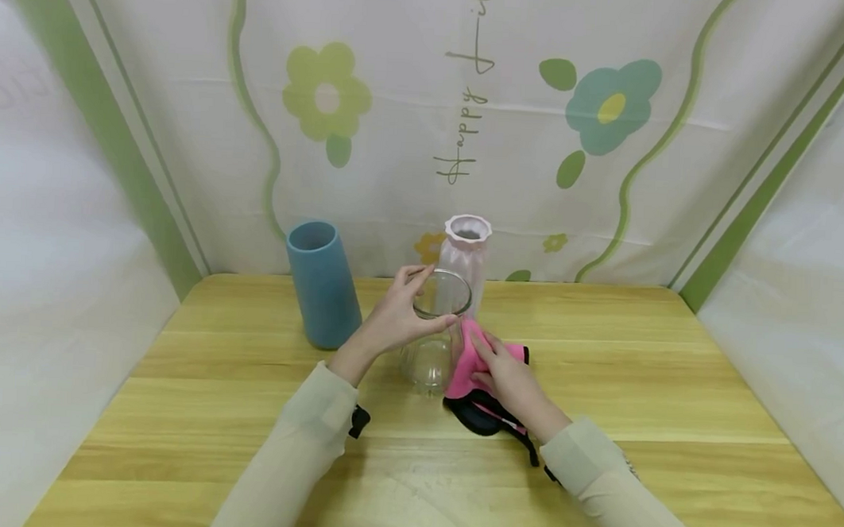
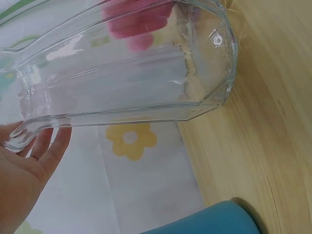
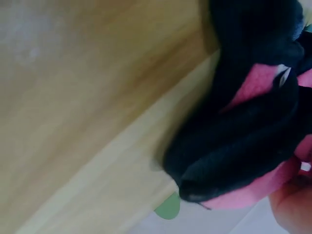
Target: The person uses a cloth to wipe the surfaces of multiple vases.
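A clear glass vase (image 1: 427,363) stands upright on the wooden table, its ribbed walls filling much of the left wrist view (image 2: 122,87). My left hand (image 1: 399,314) grips its rim, thumb on the near side and fingers on the far side; in the left wrist view the hand (image 2: 24,175) is at the vase's neck. A pink cloth with black edging (image 1: 470,365) is pinched in my right hand (image 1: 516,384) and lies against the vase's right side. Black folds of the cloth (image 3: 239,141) cover much of the right wrist view, where part of the right hand (image 3: 294,204) shows.
A blue vase (image 1: 323,290) stands on the table (image 1: 603,353) to the left, and its side also shows in the left wrist view (image 2: 214,222). Behind the glass vase is a pale pink vase (image 1: 465,258). A printed curtain (image 1: 403,79) hangs at the back.
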Demonstrator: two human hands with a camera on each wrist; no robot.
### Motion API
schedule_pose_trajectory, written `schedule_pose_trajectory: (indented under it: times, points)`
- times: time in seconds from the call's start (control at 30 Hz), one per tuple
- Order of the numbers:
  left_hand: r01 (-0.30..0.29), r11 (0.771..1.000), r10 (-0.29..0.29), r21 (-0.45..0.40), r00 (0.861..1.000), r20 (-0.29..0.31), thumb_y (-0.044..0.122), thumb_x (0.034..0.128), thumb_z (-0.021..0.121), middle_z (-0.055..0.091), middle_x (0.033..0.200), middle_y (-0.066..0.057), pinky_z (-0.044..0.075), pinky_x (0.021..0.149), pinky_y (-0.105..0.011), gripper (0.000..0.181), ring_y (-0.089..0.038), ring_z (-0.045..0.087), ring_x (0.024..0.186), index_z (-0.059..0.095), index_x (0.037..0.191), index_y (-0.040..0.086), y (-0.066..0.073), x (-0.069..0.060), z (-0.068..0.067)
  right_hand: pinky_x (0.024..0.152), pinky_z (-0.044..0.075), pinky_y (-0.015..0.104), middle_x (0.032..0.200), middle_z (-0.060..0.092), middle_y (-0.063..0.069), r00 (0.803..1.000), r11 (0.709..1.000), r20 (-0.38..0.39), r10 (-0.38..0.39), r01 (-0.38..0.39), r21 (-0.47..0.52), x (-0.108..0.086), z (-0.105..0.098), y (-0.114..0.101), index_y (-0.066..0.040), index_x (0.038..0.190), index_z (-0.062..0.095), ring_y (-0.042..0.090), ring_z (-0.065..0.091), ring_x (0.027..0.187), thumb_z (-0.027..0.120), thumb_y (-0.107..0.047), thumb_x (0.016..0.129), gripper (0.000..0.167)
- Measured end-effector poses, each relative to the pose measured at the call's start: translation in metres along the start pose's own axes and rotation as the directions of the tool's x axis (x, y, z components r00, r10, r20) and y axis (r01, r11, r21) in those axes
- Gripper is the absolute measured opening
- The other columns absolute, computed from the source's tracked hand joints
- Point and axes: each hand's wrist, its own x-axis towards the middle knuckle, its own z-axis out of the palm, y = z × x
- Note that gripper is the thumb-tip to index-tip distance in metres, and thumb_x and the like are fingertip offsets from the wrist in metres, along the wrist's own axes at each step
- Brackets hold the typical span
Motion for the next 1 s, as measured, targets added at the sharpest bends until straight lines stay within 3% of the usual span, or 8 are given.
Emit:
schedule_pose_trajectory:
  times: [0.17, 0.3, 0.43, 0.57, 0.67, 0.8, 1.0]
  points:
    - [-0.01, 1.0, 0.01, -0.001, 1.0, -0.005, 0.046, 0.0794, 0.073, 0.025, 0.151, -0.008, 0.048, 0.095, -0.048, 0.092, -0.026, 0.05, 0.121, 0.027, 0.152, 0.011, -0.001, 0.0, -0.001, 0.066, 0.056, 0.043, 0.132, 0.049, 0.035, 0.999, 0.999, 0.031, 0.028, -0.027, -0.019, -0.002, 0.003, 0.002, -0.002, 0.142, 0.044, 0.035, 0.068, 0.081, 0.073, -0.016, 0.082, 0.068]
    - [-0.018, 1.0, 0.018, 0.009, 1.0, -0.014, 0.046, 0.0794, 0.073, 0.02, 0.154, -0.009, 0.048, 0.096, -0.049, 0.092, -0.027, 0.051, 0.119, 0.027, 0.151, 0.01, -0.001, 0.0, 0.0, 0.075, 0.056, 0.045, 0.13, 0.051, 0.035, 0.997, 0.998, 0.055, 0.053, -0.054, 0.023, -0.002, 0.004, 0.003, -0.002, 0.142, 0.044, 0.037, 0.067, 0.089, 0.072, -0.014, 0.083, 0.066]
    - [-0.026, 1.0, 0.026, 0.007, 1.0, -0.014, 0.046, 0.0793, 0.073, 0.021, 0.152, -0.011, 0.047, 0.096, -0.049, 0.092, -0.029, 0.052, 0.119, 0.028, 0.151, 0.009, -0.002, 0.0, 0.001, 0.082, 0.054, 0.044, 0.117, 0.061, 0.027, 0.994, 0.989, 0.07, 0.085, -0.093, 0.113, 0.001, 0.004, 0.005, 0.001, 0.139, 0.047, 0.032, 0.065, 0.094, 0.072, -0.007, 0.082, 0.063]
    - [-0.014, 1.0, 0.014, 0.003, 1.0, -0.002, 0.046, 0.0795, 0.073, 0.021, 0.152, -0.009, 0.046, 0.098, -0.049, 0.093, -0.028, 0.05, 0.121, 0.027, 0.152, 0.01, -0.003, -0.001, 0.002, 0.087, 0.053, 0.045, 0.118, 0.065, 0.024, 0.992, 0.963, 0.057, 0.11, -0.12, 0.241, 0.004, 0.002, 0.006, 0.002, 0.138, 0.047, 0.033, 0.064, 0.105, 0.071, -0.001, 0.081, 0.062]
    - [0.001, 1.0, -0.001, 0.003, 1.0, 0.01, 0.047, 0.0793, 0.073, 0.021, 0.153, -0.009, 0.044, 0.101, -0.051, 0.094, -0.028, 0.048, 0.125, 0.026, 0.152, 0.011, -0.003, -0.001, 0.002, 0.093, 0.05, 0.047, 0.126, 0.06, 0.025, 0.99, 0.938, 0.04, 0.137, -0.143, 0.315, 0.006, 0.0, 0.005, 0.001, 0.137, 0.048, 0.036, 0.059, 0.116, 0.07, -0.002, 0.081, 0.061]
    - [0.0, 1.0, 0.0, 0.012, 1.0, 0.018, 0.048, 0.0797, 0.073, 0.02, 0.154, -0.011, 0.04, 0.105, -0.053, 0.094, -0.032, 0.039, 0.134, 0.025, 0.152, 0.011, -0.002, -0.001, 0.001, 0.094, 0.049, 0.048, 0.131, 0.056, 0.025, 0.986, 0.921, -0.014, 0.168, -0.152, 0.359, 0.01, -0.006, 0.001, -0.003, 0.137, 0.05, 0.039, 0.056, 0.119, 0.071, -0.003, 0.08, 0.06]
    - [-0.014, 1.0, 0.014, 0.003, 1.0, 0.011, 0.046, 0.0808, 0.073, 0.017, 0.152, -0.013, 0.038, 0.107, -0.053, 0.093, -0.033, 0.029, 0.138, 0.025, 0.152, 0.01, 0.001, -0.002, -0.002, 0.095, 0.049, 0.047, 0.132, 0.057, 0.023, 0.978, 0.917, -0.153, 0.145, -0.075, 0.392, 0.019, -0.017, -0.009, -0.004, 0.137, 0.05, 0.038, 0.057, 0.119, 0.071, -0.001, 0.08, 0.061]
